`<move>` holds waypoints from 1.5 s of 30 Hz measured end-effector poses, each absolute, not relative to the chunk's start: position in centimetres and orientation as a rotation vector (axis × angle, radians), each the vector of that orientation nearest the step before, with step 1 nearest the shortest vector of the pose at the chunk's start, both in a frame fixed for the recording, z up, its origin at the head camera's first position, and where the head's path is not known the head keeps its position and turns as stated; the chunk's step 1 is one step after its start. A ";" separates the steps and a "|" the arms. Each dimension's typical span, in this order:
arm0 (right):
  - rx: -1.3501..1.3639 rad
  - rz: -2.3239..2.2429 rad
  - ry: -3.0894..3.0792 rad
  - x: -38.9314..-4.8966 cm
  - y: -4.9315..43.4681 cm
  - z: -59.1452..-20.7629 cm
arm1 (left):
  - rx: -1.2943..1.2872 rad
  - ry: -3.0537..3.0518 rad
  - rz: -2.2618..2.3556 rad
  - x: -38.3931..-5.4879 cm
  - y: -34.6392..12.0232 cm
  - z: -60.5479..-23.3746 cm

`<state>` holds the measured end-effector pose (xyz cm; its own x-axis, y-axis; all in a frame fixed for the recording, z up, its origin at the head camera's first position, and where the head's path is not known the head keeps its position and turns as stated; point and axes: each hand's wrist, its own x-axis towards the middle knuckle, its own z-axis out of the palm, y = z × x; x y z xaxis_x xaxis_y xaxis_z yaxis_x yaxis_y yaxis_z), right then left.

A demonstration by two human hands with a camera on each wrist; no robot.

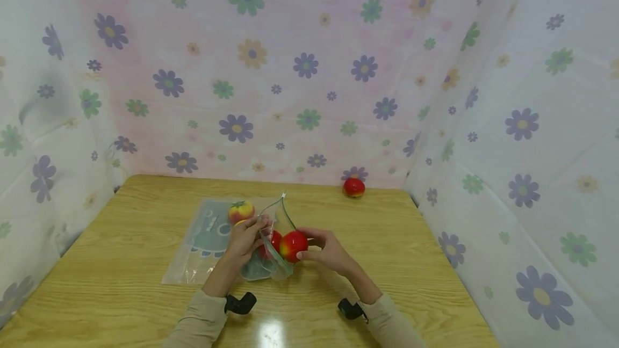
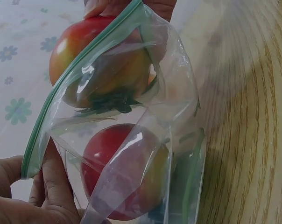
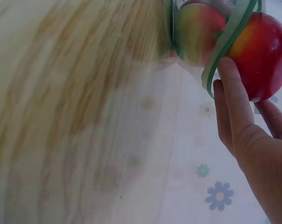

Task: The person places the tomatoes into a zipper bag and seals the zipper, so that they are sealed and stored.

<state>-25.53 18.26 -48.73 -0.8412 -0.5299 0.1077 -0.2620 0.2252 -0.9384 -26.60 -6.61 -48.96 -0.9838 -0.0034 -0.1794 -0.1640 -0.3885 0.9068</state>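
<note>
The right hand (image 1: 330, 250) has its thumb and fingers curled round a glossy red round fruit with a yellow patch (image 1: 293, 246) and dark green leaves at one end. This fruit lies right at the fingertips, on the hand's left, in the mouth of a clear plastic bag with a green zip edge (image 1: 281, 268); the leafy end points into the bag.

The left hand (image 1: 245, 238) pinches that zip edge between thumb and fingers, with the bag hanging just to its right. Inside the bag, between the two hands and nearer the left one, sits a second red-and-yellow round fruit (image 1: 276, 240), seen through the plastic.

Just beyond the left hand is a yellow-and-red round fruit with green leaves (image 1: 240, 211). It rests on a flat translucent sheet with a grey-green printed figure (image 1: 198, 230), which spreads below and to the left of the left hand. Well beyond the right hand, near the far edge of the wood-grained table (image 1: 401, 240), lies a separate red round fruit (image 1: 354, 187).
</note>
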 end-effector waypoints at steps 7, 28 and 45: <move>-0.722 -1.626 2.227 -25.5 18.1 -49.0 | -0.243 1.634 2.543 -26.6 -6.5 -49.0; -0.796 -1.452 2.386 -25.2 16.8 -48.3 | -0.302 1.735 2.478 -26.0 -6.1 -48.7; -0.819 -1.426 2.369 -25.4 15.5 -48.4 | -0.236 1.739 2.481 -25.9 -6.2 -48.5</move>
<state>-25.39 15.52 -48.44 -0.8083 -0.5850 0.0667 -0.3327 0.3603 -0.8715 -25.88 -6.18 -48.49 -0.9827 -0.0054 -0.1851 -0.1722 -0.3418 0.9239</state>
